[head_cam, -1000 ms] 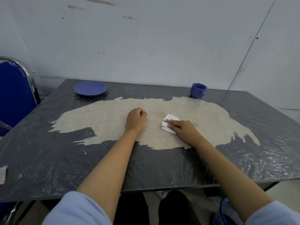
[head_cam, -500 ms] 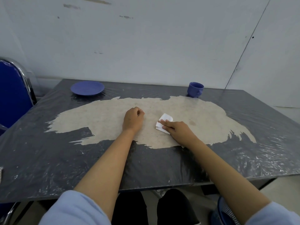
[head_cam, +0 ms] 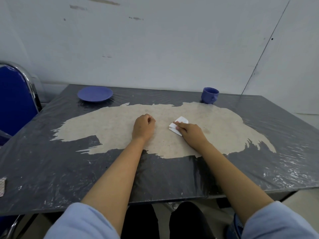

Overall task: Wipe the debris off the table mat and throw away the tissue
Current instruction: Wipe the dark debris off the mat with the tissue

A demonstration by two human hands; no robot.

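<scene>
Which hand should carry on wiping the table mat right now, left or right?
Right. The right hand already presses the folded tissue flat on the table mat; the left hand rests beside it as an empty fist.

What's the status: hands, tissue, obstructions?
Right hand pressing tissue flat on mat. Left hand fisted, empty. Plate, cup at far edge, clear.

I see light-blue sleeves (head_cam: pixel 82 221) pushed up past the elbows, forearms bare. Left hand (head_cam: pixel 143 126) and right hand (head_cam: pixel 191 133) ungloved, no rings or watch. Dark trousers (head_cam: pixel 186 219) below.
</scene>
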